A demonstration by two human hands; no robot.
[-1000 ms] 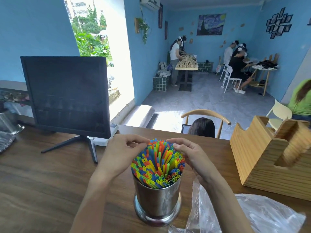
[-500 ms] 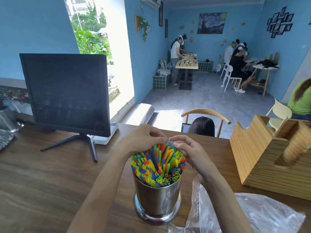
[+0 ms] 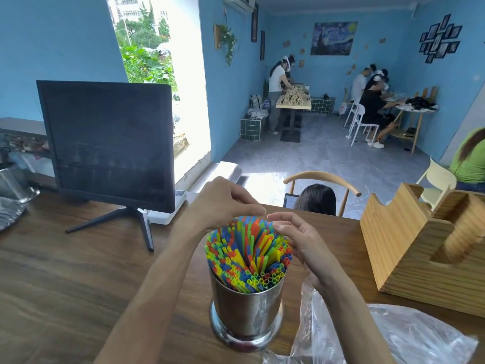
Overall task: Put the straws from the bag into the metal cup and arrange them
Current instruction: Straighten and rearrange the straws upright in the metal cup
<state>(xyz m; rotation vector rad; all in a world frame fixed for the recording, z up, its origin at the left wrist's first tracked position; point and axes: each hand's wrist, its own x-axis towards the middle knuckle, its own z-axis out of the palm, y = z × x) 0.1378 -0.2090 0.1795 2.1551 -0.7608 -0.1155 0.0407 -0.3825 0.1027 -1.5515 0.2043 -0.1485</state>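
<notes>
Seen from the head camera, a metal cup (image 3: 246, 308) packed with colourful straws (image 3: 248, 254) stands upright on a wooden table (image 3: 65, 279), close to its near edge. Both bare hands meet over the far side of the bundle: the left hand (image 3: 223, 200) curls its fingers down onto the straw tips, and the right hand (image 3: 296, 236) cups the bundle's right flank with bent fingers touching the straws. Whether either hand actually pinches a straw cannot be told. A clear plastic bag (image 3: 388, 334) lies crumpled just right of the cup. Further back stand a dark monitor (image 3: 107, 143) at left and a wooden holder (image 3: 420, 248) at right.
</notes>
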